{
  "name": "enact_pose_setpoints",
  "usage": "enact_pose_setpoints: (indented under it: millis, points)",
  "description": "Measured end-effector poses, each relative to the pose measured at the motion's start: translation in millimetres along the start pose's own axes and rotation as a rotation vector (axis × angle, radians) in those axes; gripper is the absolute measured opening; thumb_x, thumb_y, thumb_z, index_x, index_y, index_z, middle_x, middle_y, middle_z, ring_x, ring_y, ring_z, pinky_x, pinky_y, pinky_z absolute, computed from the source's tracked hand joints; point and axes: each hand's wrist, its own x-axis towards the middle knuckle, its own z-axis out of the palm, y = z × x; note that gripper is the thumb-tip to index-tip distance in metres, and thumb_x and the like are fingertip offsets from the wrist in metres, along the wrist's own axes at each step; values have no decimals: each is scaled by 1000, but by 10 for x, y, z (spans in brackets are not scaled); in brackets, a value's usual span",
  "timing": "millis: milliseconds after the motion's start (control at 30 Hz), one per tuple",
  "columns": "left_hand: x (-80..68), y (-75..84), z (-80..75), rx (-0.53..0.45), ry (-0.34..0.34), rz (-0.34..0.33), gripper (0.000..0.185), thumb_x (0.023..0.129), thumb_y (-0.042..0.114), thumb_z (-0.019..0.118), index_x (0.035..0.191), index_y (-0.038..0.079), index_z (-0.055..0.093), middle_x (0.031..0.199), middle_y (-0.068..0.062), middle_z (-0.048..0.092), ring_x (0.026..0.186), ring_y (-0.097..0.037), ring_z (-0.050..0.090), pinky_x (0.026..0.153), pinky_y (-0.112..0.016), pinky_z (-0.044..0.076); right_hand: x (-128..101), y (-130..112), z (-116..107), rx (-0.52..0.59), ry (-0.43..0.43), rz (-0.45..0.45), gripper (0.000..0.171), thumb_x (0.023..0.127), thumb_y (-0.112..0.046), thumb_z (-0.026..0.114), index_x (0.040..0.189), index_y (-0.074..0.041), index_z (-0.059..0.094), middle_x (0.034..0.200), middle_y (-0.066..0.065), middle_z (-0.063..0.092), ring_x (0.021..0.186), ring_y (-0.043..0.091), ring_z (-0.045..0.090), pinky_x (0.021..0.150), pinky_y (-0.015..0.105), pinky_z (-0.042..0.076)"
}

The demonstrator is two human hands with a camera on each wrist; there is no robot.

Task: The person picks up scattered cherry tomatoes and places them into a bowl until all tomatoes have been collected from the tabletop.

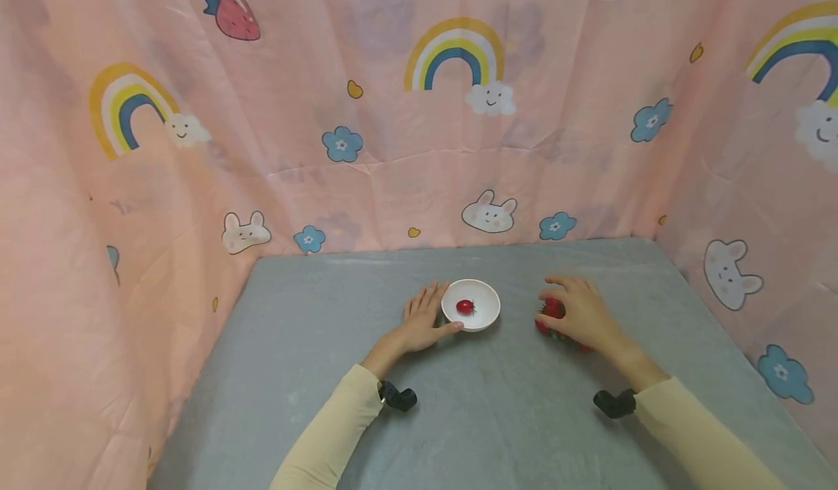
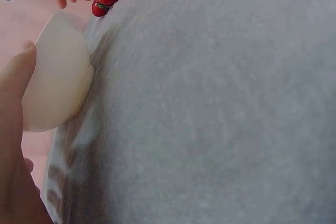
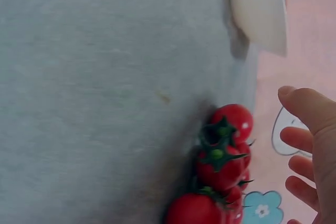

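My left hand (image 1: 422, 323) lies against the left side of a small white bowl (image 1: 487, 318), fingers straight, thumb along the near rim. In the left wrist view the thumb (image 2: 21, 69) overlaps the bowl's outer wall. One red cherry tomato (image 1: 464, 306) with a green stem end lies inside the bowl. To the right, my right hand (image 1: 583, 315) hovers over a cluster of red cherry tomatoes (image 1: 553, 307), partly covering them. Its fingers are spread and loosely bent with nothing between them. Several tomatoes (image 3: 220, 166) with green calyxes show beside that hand in the right wrist view.
A grey cloth-covered table (image 1: 497, 417) spreads under both hands. Pink printed curtain (image 1: 393, 185) hangs at the back and on both sides. Each wrist wears a black camera mount, one on the left (image 1: 398, 397) and one on the right (image 1: 614, 403).
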Motion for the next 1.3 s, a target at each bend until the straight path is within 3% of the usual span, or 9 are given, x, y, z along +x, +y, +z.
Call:
enact_pose_setpoints:
  millis: [467,1300]
  points:
    - [-1,-9,20,5,3,-4,91,93,65,52,161,28,5,169,-9,4,156,-36,1,122,-60,4,-174,57,134,3,-42,14,45,76,-35,85,110,-8,74,135,22,56,127,42,44,108,67,28]
    - [-7,2,9,11,8,-1,89,94,62,53,161,27,5,169,-9,6,156,-37,2,122,-62,5,-164,72,194,-33,-29,-1,37,77,-25,84,108,-7,75,131,22,59,123,43,47,107,65,30]
